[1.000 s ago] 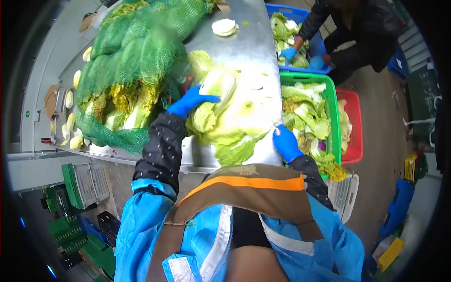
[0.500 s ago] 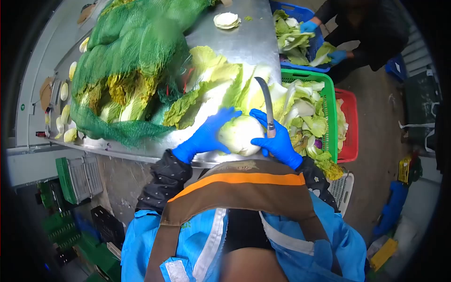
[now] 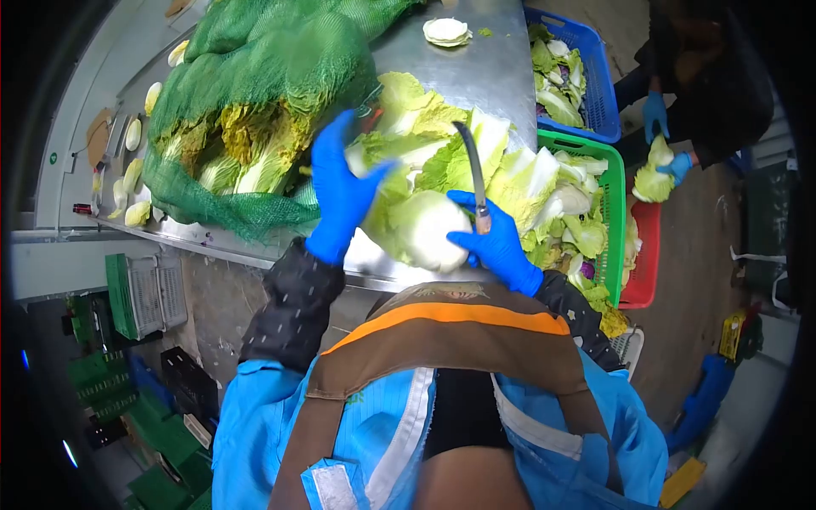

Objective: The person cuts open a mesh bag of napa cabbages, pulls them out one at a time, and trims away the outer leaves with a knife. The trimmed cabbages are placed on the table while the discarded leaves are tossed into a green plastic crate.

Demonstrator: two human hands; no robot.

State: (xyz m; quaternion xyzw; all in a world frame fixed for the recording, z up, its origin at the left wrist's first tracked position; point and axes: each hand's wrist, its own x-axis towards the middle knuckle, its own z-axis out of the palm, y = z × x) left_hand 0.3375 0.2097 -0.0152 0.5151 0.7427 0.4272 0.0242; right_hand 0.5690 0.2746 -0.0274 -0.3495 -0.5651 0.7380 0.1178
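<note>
A napa cabbage [image 3: 431,231], white base toward me, lies at the table's near edge. My right hand [image 3: 503,245], blue-gloved, grips a curved knife [image 3: 473,161] by its wooden handle, blade pointing up and away. Its fingers also touch the cabbage's right side. Off to the left, my left hand [image 3: 344,187] is raised with fingers spread, holding nothing. Loose outer leaves [image 3: 493,149] spread behind the cabbage. A green net bag [image 3: 289,76] with several cabbages inside lies beyond my left hand.
On my right stand a green crate [image 3: 614,204] of leaves, a blue crate [image 3: 608,93] and a red crate [image 3: 648,246]. A co-worker's gloved hand [image 3: 677,167] holds leaves there. Small trimmed cabbages [image 3: 133,134] line the table's left side. A white leaf stack [image 3: 447,32] sits farther back.
My left hand has come off the cabbage and moved up and left, fingers spreading. My right hand stays at the cabbage with the knife. The co-worker's hands have moved away from the blue crate.
</note>
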